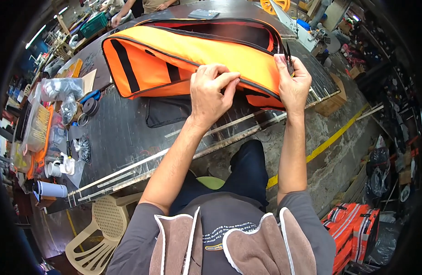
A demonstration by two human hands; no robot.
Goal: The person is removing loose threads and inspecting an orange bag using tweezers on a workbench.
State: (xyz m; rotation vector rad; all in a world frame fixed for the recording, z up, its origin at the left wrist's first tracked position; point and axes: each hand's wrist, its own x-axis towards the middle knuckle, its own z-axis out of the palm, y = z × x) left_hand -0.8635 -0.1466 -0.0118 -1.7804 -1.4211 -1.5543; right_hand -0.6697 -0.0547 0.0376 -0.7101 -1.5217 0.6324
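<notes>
Though boxy, pliant fabric bag (229, 54) between fingers (213, 70)

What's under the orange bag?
Under the orange bag is the dark table, with a black cloth piece showing past the bag's near edge. How far the cloth runs underneath, or whether it joins the bag, can't be seen; the bag covers that.

I see an orange bag (197, 49) at twelve o'clock. The left hand (212, 94) pinches its dark edge; the right hand (294, 88) grips its end and a pointy tool (289, 58). A tan chair (109, 216) sits at eight.
</notes>
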